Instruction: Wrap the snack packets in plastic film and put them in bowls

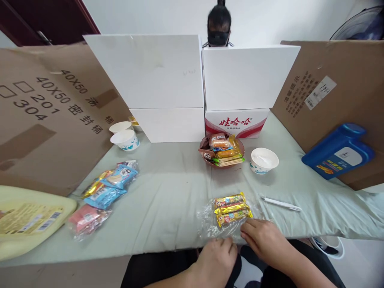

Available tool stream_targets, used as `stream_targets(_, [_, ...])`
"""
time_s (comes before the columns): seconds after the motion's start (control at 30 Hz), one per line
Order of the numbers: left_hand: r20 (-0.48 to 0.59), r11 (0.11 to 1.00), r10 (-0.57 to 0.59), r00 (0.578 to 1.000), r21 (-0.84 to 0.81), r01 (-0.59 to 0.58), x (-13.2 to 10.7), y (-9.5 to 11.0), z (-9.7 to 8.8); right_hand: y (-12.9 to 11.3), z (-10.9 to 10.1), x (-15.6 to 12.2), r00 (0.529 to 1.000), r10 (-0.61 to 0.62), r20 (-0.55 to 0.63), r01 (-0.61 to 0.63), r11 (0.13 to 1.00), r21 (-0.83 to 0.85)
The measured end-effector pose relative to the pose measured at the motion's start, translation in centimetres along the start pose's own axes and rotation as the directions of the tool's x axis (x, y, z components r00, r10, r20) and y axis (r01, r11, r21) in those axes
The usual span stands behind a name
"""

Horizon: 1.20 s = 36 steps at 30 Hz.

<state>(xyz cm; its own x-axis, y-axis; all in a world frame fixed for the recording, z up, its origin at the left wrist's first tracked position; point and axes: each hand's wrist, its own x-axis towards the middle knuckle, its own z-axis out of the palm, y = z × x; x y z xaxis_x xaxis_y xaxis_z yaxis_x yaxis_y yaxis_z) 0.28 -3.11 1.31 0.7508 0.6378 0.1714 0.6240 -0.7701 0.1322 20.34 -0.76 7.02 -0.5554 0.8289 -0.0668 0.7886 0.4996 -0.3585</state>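
Note:
A clear plastic bag [207, 219] lies at the table's front edge, with several yellow-wrapped snack bars [232, 209] in it, side by side. At the bag's near edge, my left hand [218, 258] is closed with its fingers curled on the plastic. My right hand [265, 240] is also closed, its fingertips gripping the bag's near right corner, just below the bars. The exact pinch is partly hidden by the fingers. To the right of the bag lies a white pen [281, 203].
A brown basket [207, 159] of snacks and a paper bowl [264, 161] stand behind the bag. Blue snack packets [109, 188], a pink packet [88, 218] and paper bowls [125, 140] are left. A yellow jug [33, 224], blue bottle [339, 152] and cardboard walls flank the table. Someone sits opposite.

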Motion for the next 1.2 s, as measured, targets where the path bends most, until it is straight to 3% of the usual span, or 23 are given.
stream_targets(0.1, [-0.1, 0.973, -0.229, 0.968, 0.008, 0.231, 0.0, -1.6, -0.6, 0.5, 1.2, -0.3, 0.996, 0.068, 0.057, -0.063, 0.995, -0.076])
stream_targets(0.2, [-0.218, 0.927, -0.363, 0.906, 0.016, 0.375, 0.3, -3.5, -1.7, 1.4, 2.0, -0.6, 0.996, 0.092, 0.017, -0.09, 0.991, -0.097])
stream_targets(0.27, [-0.264, 0.925, -0.367, 0.892, -0.005, 0.379, 0.5, -4.2, -2.3, 1.7, 2.1, -0.6, 0.992, 0.114, -0.048, -0.119, 0.987, -0.111])
stream_targets(0.33, [-0.287, 0.951, -0.303, 0.909, -0.035, 0.306, 0.9, -4.4, -2.5, 1.8, 1.9, -0.1, 0.982, 0.142, -0.126, -0.156, 0.982, -0.11])
stream_targets(0.43, [-0.265, 0.982, -0.191, 0.945, -0.053, 0.183, 1.3, -4.2, -1.8, 2.0, 1.4, 1.2, 0.966, 0.131, -0.221, -0.149, 0.987, -0.065])
stream_targets(0.53, [-0.219, 0.979, -0.2, 0.955, -0.079, 0.187, 1.5, -4.4, -0.7, 2.1, 1.1, 3.0, 0.952, 0.081, -0.295, -0.099, 0.994, -0.048])
stream_targets(0.7, [-0.141, 0.941, -0.309, 0.941, -0.187, 0.281, 1.6, -6.2, 0.2, 1.1, 1.8, 6.1, 0.988, -0.024, -0.155, 0.009, 0.996, -0.093])
stream_targets(0.87, [-0.034, 0.9, -0.395, 0.918, -0.213, 0.38, 1.5, -7.2, 0.5, 1.4, 2.1, 7.9, 0.996, 0.051, -0.078, -0.064, 0.982, -0.177])
stream_targets(1.0, [0.036, 0.883, -0.427, 0.904, -0.197, 0.425, 1.5, -7.0, 0.5, 3.7, 0.3, 7.2, 0.992, 0.119, -0.046, -0.126, 0.975, -0.184])
stream_targets(1.1, [0.129, 0.871, -0.429, 0.894, -0.202, 0.447, 1.4, -7.0, 0.4, 5.0, -2.7, 6.5, 0.998, 0.063, 0.006, -0.063, 0.998, 0.021])
stream_targets(1.2, [0.159, 0.862, -0.428, 0.89, -0.224, 0.454, 1.5, -7.2, 0.6, 5.7, -6.9, 7.9, 0.992, 0.066, -0.105, -0.04, 0.972, 0.23])
